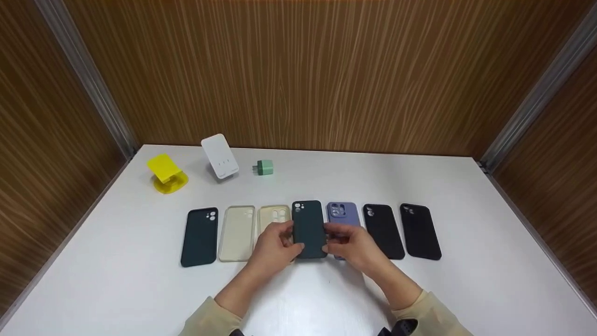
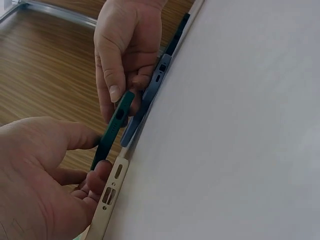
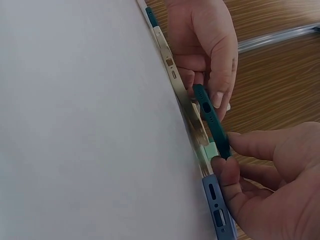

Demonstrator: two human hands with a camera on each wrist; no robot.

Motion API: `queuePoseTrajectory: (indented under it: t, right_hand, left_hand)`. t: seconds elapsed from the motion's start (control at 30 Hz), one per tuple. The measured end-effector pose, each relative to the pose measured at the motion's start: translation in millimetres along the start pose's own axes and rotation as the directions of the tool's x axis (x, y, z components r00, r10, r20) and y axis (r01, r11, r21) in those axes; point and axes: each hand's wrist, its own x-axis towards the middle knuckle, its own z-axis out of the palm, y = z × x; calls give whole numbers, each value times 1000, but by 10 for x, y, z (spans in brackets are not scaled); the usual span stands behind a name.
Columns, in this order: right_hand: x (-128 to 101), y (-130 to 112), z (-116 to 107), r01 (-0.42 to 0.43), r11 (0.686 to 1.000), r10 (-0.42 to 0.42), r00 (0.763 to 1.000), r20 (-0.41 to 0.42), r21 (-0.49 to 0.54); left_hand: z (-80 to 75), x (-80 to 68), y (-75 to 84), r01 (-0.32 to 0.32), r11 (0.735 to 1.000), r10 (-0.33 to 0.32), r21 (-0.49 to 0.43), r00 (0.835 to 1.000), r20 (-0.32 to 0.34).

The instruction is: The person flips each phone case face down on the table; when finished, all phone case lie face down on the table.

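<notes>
Dark green case (image 1: 308,229) between both hands (image 1: 313,248)

beige case (image 1: 275,219): its lower half lies hidden under the left hand (image 1: 273,249); only the camera end shows in the head view.
purple case (image 1: 343,214): its lower part is covered by the right hand (image 1: 352,247).
dark green case in the grip (image 1: 308,228): both lower corners are hidden by fingers; the wrist views show only its thin bottom edge.
white stand (image 1: 220,156): the small marks on its face are too small to read.
green plug (image 1: 264,167): too small to tell its prongs clearly.
sleeves (image 1: 212,317): cut off by the bottom edge of the head view.
bench (image 1: 466,280): its near corners run out of the picture.
</notes>
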Motion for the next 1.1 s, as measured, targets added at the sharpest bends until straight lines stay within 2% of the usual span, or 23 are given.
queuePoseTrajectory:
  t: [0.2,0.63,1.1]
  right_hand:
    - [-24,0,-25,20,1000,-20,999,44,-14]
    - [-36,-64,-75,-21,995,19,1000,-13,-100]
    - [-11,-29,-59,-19,983,19,1000,-5,-182]
  left_hand:
    - [12,-3,3,29,999,-29,13,1000,2]
    - [31,-4,9,7,1000,-6,-23,1000,22]
    - [54,-11,-39,-51,998,49,36,998,45]
